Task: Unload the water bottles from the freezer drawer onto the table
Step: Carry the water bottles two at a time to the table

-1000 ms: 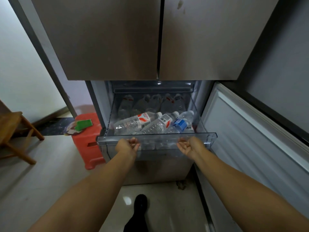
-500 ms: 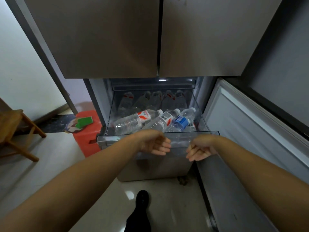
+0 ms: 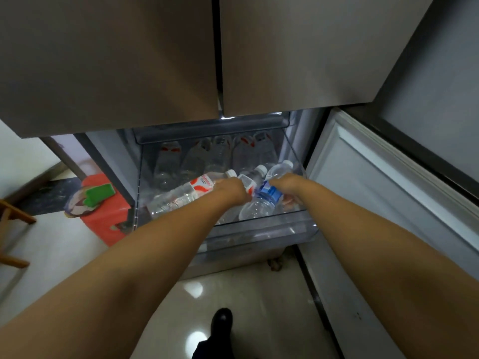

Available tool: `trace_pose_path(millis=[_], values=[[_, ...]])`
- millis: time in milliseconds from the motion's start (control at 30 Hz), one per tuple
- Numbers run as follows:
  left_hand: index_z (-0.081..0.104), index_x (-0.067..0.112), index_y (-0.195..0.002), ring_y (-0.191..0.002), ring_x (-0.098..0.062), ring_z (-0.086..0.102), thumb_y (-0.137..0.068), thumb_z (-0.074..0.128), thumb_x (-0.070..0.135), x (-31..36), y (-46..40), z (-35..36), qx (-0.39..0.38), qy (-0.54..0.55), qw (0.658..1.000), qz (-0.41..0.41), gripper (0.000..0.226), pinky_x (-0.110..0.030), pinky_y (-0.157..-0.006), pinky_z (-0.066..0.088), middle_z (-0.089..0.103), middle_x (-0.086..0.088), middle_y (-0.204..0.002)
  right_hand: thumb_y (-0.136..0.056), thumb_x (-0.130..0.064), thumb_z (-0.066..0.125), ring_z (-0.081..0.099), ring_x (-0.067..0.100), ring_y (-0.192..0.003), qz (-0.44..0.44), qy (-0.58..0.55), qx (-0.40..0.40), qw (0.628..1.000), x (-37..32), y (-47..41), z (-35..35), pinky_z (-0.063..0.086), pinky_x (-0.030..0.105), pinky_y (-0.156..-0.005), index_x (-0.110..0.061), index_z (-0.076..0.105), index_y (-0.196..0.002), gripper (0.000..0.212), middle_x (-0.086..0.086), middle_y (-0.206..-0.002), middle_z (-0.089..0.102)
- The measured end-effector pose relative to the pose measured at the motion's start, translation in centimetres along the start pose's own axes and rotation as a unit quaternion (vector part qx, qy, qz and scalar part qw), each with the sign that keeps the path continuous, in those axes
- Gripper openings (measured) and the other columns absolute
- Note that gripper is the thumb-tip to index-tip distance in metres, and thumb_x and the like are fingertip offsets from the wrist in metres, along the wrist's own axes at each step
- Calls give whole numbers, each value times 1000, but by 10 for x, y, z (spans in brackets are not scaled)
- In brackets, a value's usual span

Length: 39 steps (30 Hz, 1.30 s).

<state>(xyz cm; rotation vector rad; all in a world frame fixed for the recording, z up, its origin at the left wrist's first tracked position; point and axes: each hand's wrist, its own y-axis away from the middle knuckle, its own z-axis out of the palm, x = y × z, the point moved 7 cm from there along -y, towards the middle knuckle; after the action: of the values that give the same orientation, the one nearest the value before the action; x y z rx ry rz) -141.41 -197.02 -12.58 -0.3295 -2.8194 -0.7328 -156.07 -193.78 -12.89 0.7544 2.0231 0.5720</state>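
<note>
Both arms are reaching from the bottom of the frame up into the drawer (image 3: 259, 230), which is standing pulled out at centre frame below the two closed fridge doors (image 3: 215, 55).

The left hand (image 3: 231, 189) is lying knuckles-up over the middle bottle (image 3: 250, 178), just right of the red-label bottle (image 3: 186, 193); its fingers are hidden beyond the knuckles, so whether they are curling round a bottle or lying flat cannot be told.

The right hand (image 3: 286, 184) is lying just right of the blue-label bottle (image 3: 261, 203), over the right end of the drawer. Its fingers are also out of sight, and its hold cannot be told.

The three front bottles are lying on their sides, caps pointing to the upper right, side by side and touching. Behind them, a back row (image 3: 215, 156) of bottles is showing dimly through the clear plastic at the drawer's far end.

The open lower door (image 3: 375, 182) is hanging at the right of the frame. At the left, a red stool (image 3: 106, 218) is sitting on the floor with a green sponge (image 3: 99, 193) on top. A wooden chair (image 3: 13, 229) is showing at the left edge, and a dark shoe (image 3: 220, 322) at bottom centre.
</note>
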Motion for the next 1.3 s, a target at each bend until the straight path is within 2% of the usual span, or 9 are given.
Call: trace_pose_path(millis=[100,167,300,467,600,767,933,1100,1300], values=[[42,8,-139,-126,-32,48,-93,53,35,6,-13,2,-10,-47,999,-2,54,-40,-106,40,50,-14,-136,-99,-43,43,60,27,-72,59,-38,-23,997,9,-24,15,55,39,-78,-4,53,-108,41,16,-83,61],[37,5,-141,-126,-33,47,-92,55,31,7,-20,4,-11,-57,998,-7,58,-39,-105,42,47,-14,-138,-92,-53,50,66,33,-86,80,-65,-19,994,17,-38,22,57,44,-84,0,54,-116,58,21,-98,65],[13,0,-150,-128,-33,48,-91,57,32,1,-30,14,-37,15,999,-30,80,-42,-105,43,45,-17,-142,-76,-63,61,65,32,-90,89,-62,35,993,30,-54,20,51,26,-51,0,43,-133,87,21,-120,59],[17,7,-148,-127,-36,48,-94,47,44,-1,-32,17,2,53,998,-28,72,-47,-104,42,47,-20,-141,-70,-58,69,67,34,-88,95,-129,60,985,35,-57,20,59,46,-75,-3,47,-128,82,20,-111,64],[20,11,-147,-123,-37,51,-94,40,56,-8,-27,14,21,71,997,5,73,-46,-100,44,49,-20,-138,-81,-48,65,66,33,-95,65,-127,62,988,23,-37,16,56,46,-86,0,52,-125,66,19,-111,64],[37,11,-143,-125,-33,51,-89,53,53,-9,-32,-7,-12,211,977,35,70,-44,-106,42,49,-15,-141,-83,-48,59,60,31,-98,15,-122,92,988,-2,-19,-10,52,36,-78,0,49,-127,65,15,-116,57],[54,10,-129,-106,-28,63,-90,53,51,-10,-15,-43,-65,320,943,60,56,-38,-94,51,63,-13,-121,-80,-41,65,69,30,-92,9,-292,38,956,-4,-2,-22,56,49,-86,-8,57,-117,50,14,-105,69],[60,7,-103,-75,-22,62,-93,46,54,-2,26,-49,-193,503,842,23,50,-33,-75,50,66,-10,-87,-88,-34,62,67,23,-73,-20,-382,-15,924,9,25,-24,59,36,-61,-7,58,-119,42,10,-89,67],[63,13,-100,-75,-22,68,-82,67,44,26,72,-39,-223,512,826,83,36,-39,-84,54,73,-6,-82,-79,-31,75,68,32,-87,-77,-456,-63,884,25,63,-22,57,48,-81,-7,58,-119,49,18,-102,68]])
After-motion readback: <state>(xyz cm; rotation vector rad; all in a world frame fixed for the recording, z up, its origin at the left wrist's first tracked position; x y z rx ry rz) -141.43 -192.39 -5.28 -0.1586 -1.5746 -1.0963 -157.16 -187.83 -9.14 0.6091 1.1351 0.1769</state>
